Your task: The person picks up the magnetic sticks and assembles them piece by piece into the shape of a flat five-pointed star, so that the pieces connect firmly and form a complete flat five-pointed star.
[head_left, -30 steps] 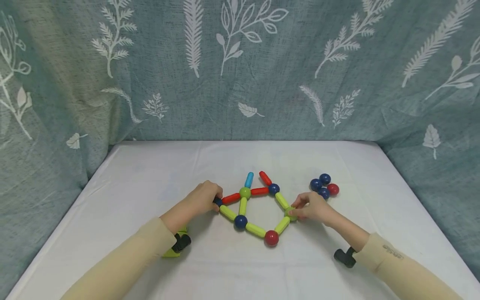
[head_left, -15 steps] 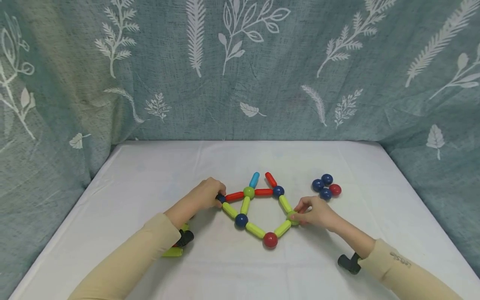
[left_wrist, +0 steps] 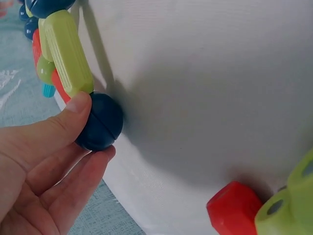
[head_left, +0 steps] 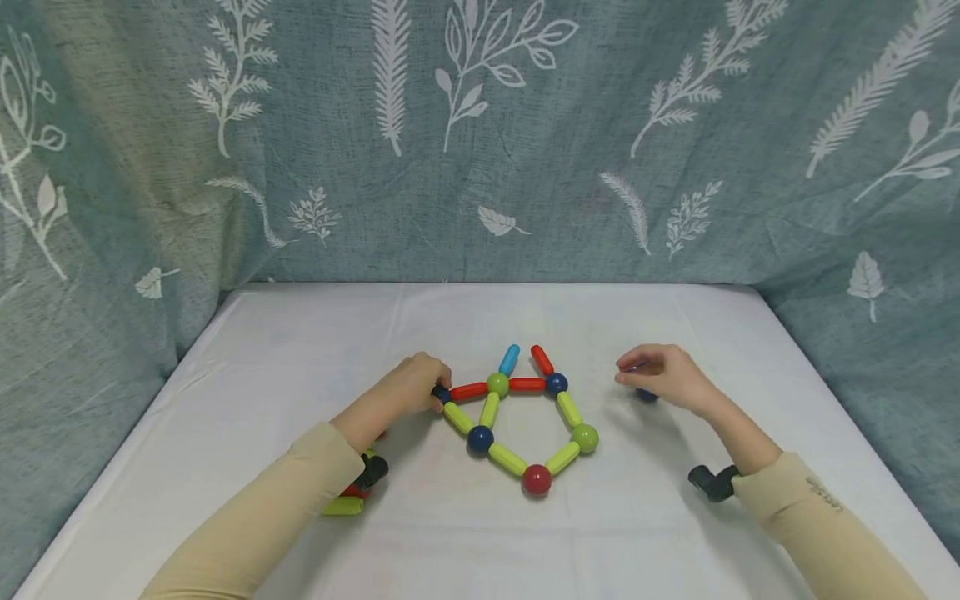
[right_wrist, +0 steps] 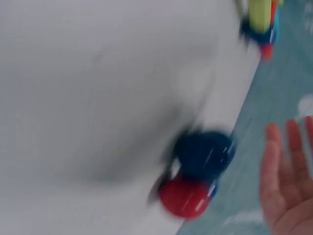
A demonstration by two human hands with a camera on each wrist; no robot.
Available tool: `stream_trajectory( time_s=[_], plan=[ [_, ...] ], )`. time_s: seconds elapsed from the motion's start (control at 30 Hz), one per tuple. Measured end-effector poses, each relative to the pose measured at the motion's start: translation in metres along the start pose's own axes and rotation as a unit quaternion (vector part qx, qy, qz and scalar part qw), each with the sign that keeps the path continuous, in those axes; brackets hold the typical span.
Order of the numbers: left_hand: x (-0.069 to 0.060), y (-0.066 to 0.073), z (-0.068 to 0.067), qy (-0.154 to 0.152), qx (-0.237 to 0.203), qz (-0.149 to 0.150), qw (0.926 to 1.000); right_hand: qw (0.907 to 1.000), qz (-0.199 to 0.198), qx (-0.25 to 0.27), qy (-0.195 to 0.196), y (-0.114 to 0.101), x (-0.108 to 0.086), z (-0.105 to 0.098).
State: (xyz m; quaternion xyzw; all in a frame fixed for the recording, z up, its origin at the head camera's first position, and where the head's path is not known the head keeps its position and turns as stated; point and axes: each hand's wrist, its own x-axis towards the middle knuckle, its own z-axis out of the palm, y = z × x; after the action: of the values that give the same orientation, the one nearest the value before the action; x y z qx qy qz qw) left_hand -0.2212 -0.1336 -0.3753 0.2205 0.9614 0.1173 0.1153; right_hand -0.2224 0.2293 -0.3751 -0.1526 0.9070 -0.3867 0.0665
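Observation:
Magnetic balls and rods form a joined frame on the white table. Its left corner is a dark blue ball (left_wrist: pixel 100 122), which my left hand (head_left: pixel 412 385) pinches between thumb and fingers. Lime rods link a lower blue ball (head_left: pixel 480 440), a red ball (head_left: pixel 537 479) and a green ball (head_left: pixel 585 437). Along the top, red rods meet another green ball (head_left: pixel 497 383); a light blue rod (head_left: pixel 509 360) and a red rod (head_left: pixel 542 360) stick out backward. My right hand (head_left: pixel 663 373) hovers over loose balls, largely hiding them in the head view; its fingers look straight and apart from them in the blurred right wrist view.
The loose group includes blue balls (right_wrist: pixel 205 152) and a red ball (right_wrist: pixel 185 198), at the table's right. Beside my left wrist lie lime rods (head_left: pixel 342 505) and a red rod (left_wrist: pixel 234 210), partly covered by the forearm. A leaf-patterned curtain (head_left: pixel 480 150) hangs behind the table.
My right hand has let go of the green ball at the frame's right corner and moved back and right over the loose balls. The left hand keeps its hold on the blue ball.

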Motion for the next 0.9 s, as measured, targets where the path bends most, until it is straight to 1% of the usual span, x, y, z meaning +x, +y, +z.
stream_trajectory(
  time_s=[0.07,0.1,0.2,0.27,0.37,0.47,0.6,0.73,0.9],
  plan=[
    [0.001,-0.001,0.000,-0.002,-0.004,0.000,1.0000,0.9995,-0.001,0.007,0.029,0.011,0.006,-0.012],
    [0.001,-0.001,0.000,-0.004,-0.007,-0.002,1.0000,0.9992,0.001,0.015,0.038,0.016,0.009,-0.017],
    [0.002,-0.002,0.000,-0.008,-0.008,-0.003,0.9999,0.9971,0.025,0.053,0.048,0.030,0.017,-0.029],
    [0.002,-0.001,0.000,-0.010,-0.008,-0.006,0.9999,0.9946,0.048,0.083,0.040,0.037,0.021,-0.034],
    [0.002,-0.001,0.000,-0.010,-0.007,-0.010,0.9999,0.9908,0.082,0.104,0.026,0.046,0.026,-0.038],
    [0.001,0.000,0.000,-0.008,-0.009,-0.010,0.9999,0.9879,0.116,0.103,-0.002,0.054,0.029,-0.041],
    [0.001,0.000,0.001,-0.005,-0.008,-0.009,0.9999,0.9817,0.148,0.108,-0.051,0.061,0.031,-0.043],
    [0.000,0.000,0.001,-0.001,-0.002,-0.006,1.0000,0.9791,0.157,0.105,-0.075,0.065,0.031,-0.042],
    [0.001,-0.001,0.000,0.003,-0.001,-0.003,1.0000,0.9787,0.158,0.104,-0.080,0.068,0.030,-0.041]
  ],
)
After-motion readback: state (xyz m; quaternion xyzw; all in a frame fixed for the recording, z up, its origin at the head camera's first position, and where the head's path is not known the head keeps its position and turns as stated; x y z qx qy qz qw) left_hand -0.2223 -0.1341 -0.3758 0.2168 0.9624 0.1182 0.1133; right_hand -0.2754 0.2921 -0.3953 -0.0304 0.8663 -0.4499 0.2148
